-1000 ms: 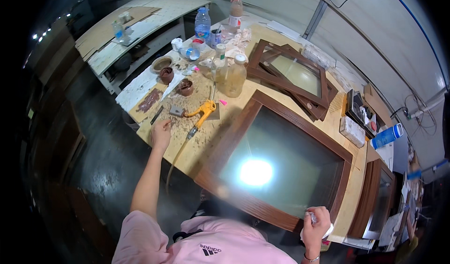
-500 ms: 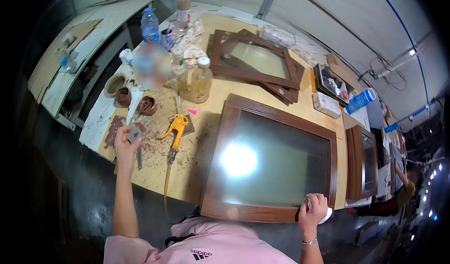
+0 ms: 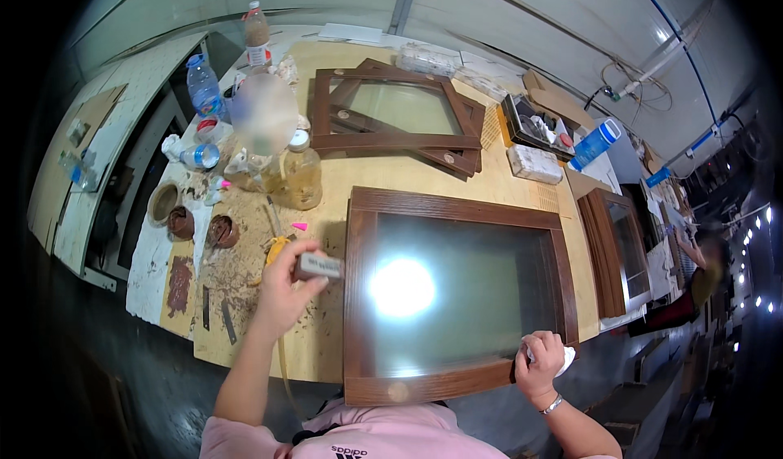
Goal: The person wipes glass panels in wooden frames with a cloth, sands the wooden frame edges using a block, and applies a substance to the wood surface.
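My left hand (image 3: 281, 300) is closed round a small grey block (image 3: 318, 266) with a printed face, held at the left edge of a brown wooden frame with a glass panel (image 3: 457, 296). Just behind that hand, a yellow air blow gun (image 3: 277, 251) is partly hidden, its hose trailing down. My right hand (image 3: 540, 363), closed on a white cloth (image 3: 566, 361), rests at the frame's lower right corner. Left of the block are two thin metal blades (image 3: 205, 308), a brown-smeared board (image 3: 179, 286) and small cups of brown paste (image 3: 222, 231).
More brown glazed frames (image 3: 400, 143) lie stacked at the back, others (image 3: 612, 255) at the right. A jar of yellowish liquid (image 3: 302, 178) and bottles (image 3: 202, 88) stand back left. A blue bottle (image 3: 595, 143) lies near a tray (image 3: 538, 125). A person (image 3: 705, 275) works far right.
My left hand has moved right from the paste cups to the frame's left edge. The grey thing in it now shows as a block. My right hand stays at the corner with the cloth.
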Motion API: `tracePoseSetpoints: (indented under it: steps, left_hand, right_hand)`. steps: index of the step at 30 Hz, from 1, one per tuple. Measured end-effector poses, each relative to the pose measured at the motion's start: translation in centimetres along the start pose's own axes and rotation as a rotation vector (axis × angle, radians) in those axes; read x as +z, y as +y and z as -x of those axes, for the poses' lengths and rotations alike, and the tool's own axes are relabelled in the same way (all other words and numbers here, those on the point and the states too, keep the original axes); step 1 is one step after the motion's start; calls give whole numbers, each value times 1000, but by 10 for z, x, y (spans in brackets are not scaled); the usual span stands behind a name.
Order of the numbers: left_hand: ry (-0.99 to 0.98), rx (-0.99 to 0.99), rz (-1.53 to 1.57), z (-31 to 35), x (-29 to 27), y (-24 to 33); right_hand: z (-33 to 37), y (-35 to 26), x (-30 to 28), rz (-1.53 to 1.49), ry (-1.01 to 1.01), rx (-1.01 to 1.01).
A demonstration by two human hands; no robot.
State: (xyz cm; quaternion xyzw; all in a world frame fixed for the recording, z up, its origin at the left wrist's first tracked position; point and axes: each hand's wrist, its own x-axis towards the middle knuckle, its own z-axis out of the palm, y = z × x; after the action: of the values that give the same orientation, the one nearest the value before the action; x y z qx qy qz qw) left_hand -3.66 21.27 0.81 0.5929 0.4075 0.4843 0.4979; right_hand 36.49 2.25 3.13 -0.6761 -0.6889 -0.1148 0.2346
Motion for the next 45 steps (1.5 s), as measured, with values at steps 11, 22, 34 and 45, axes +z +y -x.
tracePoseSetpoints:
  steps: [11, 22, 34, 45]
  left_hand:
    - [108, 291, -567, -160, 4, -15]
    - [7, 423, -655, -144, 33, 22]
    - [-296, 444, -920, -136, 67, 40]
    - [-518, 223, -781, 2, 73, 86]
  right_hand:
    - [-6, -2, 4, 10, -27, 5]
    - [-8, -2, 1, 11, -47, 30]
    - [-7, 1, 0, -10, -45, 40]
    - [-7, 4, -3, -87, -14, 14]
